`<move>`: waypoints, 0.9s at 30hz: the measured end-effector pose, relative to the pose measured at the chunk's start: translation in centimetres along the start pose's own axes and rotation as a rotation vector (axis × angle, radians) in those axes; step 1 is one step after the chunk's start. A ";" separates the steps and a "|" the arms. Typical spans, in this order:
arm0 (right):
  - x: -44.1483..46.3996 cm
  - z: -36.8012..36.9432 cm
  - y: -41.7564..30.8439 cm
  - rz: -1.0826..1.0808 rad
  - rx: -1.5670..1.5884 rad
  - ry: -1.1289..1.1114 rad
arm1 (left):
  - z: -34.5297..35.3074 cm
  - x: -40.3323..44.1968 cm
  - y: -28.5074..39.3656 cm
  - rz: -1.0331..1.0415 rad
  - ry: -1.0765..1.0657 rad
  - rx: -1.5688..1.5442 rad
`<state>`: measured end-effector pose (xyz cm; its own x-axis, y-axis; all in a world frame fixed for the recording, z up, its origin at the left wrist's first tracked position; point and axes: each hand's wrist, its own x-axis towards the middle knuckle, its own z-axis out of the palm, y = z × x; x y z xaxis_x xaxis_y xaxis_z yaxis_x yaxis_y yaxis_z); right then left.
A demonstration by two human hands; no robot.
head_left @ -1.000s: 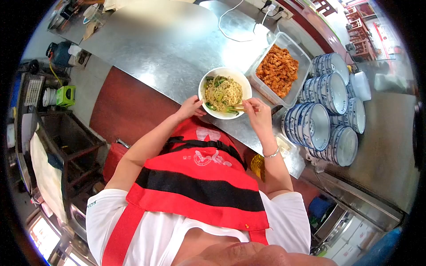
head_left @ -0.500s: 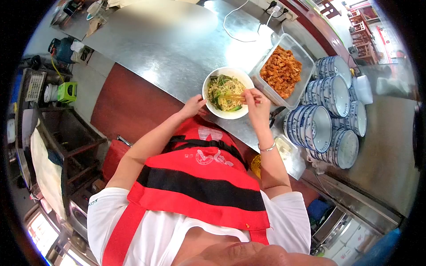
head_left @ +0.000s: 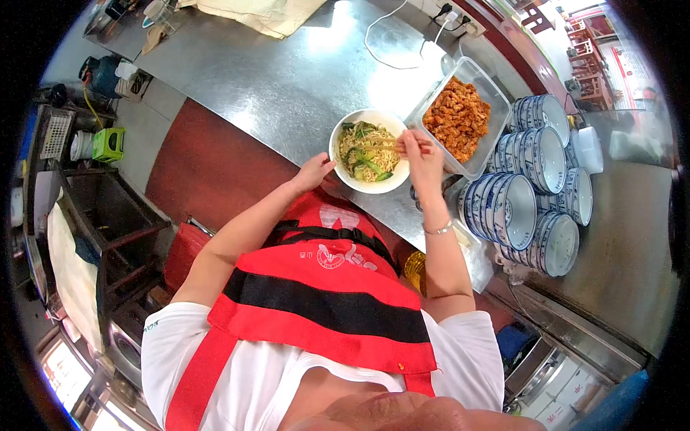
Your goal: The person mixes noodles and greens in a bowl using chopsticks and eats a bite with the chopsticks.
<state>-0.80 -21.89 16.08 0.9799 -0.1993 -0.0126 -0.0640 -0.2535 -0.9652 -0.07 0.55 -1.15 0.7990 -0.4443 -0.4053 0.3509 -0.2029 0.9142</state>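
A white bowl point(head_left: 336, 159) with noodles point(head_left: 381, 156) and green vegetables point(head_left: 357, 159) stands near the front edge of the metal counter. My left hand point(head_left: 315, 171) is at the bowl's left rim, its fingers closed against the side. At the right rim, my right hand point(head_left: 422, 156) is closed on chopsticks point(head_left: 381, 148), whose tips reach into the noodles. Just beyond my right hand, a clear plastic container point(head_left: 479, 169) holds reddish-brown food pieces point(head_left: 458, 118).
Stacks of blue-and-white bowls point(head_left: 550, 161) stand on the right of the counter point(head_left: 287, 86). Behind lie a white cable point(head_left: 370, 47) and a beige cloth point(head_left: 269, 13). A yellow bottle point(head_left: 415, 269) is below the counter edge, near my right forearm.
The chopsticks and my right hand have moved upward over the bowl, and the noodles and greens have shifted. My left hand stays at the rim. The beige cloth shows more fully.
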 end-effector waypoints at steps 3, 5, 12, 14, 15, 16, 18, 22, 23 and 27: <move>1.3 3.1 3.1 -0.089 0.045 0.036 | -0.4 1.6 -3.1 0.169 0.061 0.261; 1.4 3.2 4.3 -0.135 -0.127 0.057 | -0.4 1.8 -3.7 0.144 0.082 0.228; 0.5 -2.0 1.5 -0.019 -0.165 0.061 | -0.1 1.2 -2.0 0.057 0.106 0.323; 0.4 -1.4 1.4 -0.070 -0.092 0.056 | 0.5 -0.5 1.1 -0.014 0.107 0.008; 0.4 -0.9 1.3 -0.123 -0.018 0.051 | 0.3 0.2 0.0 -0.013 0.102 0.011; 0.5 0.0 2.6 -0.124 0.016 0.019 | -0.1 1.4 -2.2 0.072 0.107 0.159; 0.5 1.3 2.9 -0.163 -0.094 -0.022 | -0.4 1.8 -3.1 0.155 0.108 0.311; 1.1 -0.8 4.3 -0.150 -0.171 0.022 | -0.5 1.7 -2.5 0.086 0.099 0.269; 0.9 -2.0 3.3 -0.101 -0.218 0.038 | -0.4 1.8 -2.9 0.059 0.101 0.273; 0.4 -4.8 1.1 -0.069 -0.223 0.097 | -0.3 2.2 -3.5 0.058 0.075 0.226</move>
<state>-1.36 -26.82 16.24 0.9613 -0.2616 0.0865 -0.0485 -0.4698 -0.8815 0.55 0.54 -5.25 0.8515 -0.3971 -0.3425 0.1916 -0.3723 0.9081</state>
